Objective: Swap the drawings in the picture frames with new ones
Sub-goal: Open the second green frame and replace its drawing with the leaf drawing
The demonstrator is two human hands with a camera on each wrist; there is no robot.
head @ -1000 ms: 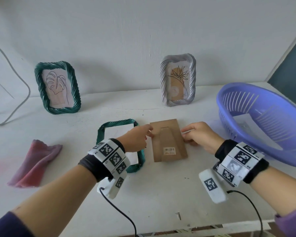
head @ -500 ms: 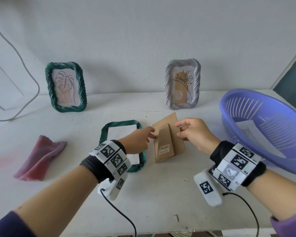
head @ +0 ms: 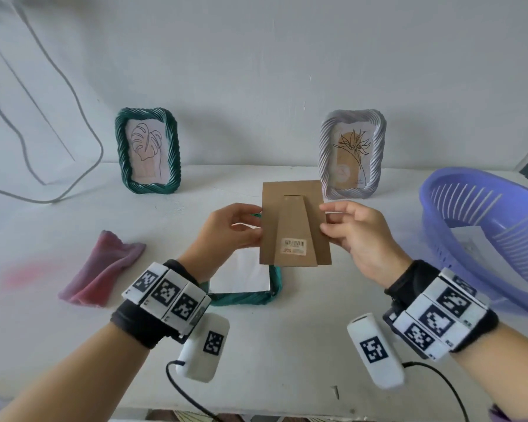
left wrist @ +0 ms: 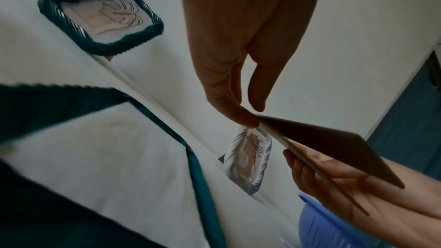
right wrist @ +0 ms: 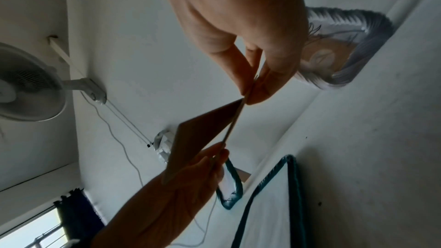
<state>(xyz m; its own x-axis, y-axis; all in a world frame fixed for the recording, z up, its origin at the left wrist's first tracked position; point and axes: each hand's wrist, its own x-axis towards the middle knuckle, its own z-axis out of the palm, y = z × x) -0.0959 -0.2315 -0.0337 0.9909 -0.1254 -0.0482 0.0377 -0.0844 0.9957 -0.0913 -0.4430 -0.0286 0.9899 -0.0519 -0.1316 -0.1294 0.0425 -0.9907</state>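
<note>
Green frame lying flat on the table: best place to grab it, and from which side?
Take the flat green frame by its near rope-like rim, from above at the person's side. It lies face down, the paper inside offers no hold, and the cardboard backing hangs over its far end.

Brown backing board (head: 293, 223) bore a barcode sticker; far frames (head: 147, 150) were green left, grey-white right; basket (head: 470, 226) purple.

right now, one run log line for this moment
step: backing board lifted | left hand: pinches left edge | right hand: pinches right edge | green frame: flat on table
</note>
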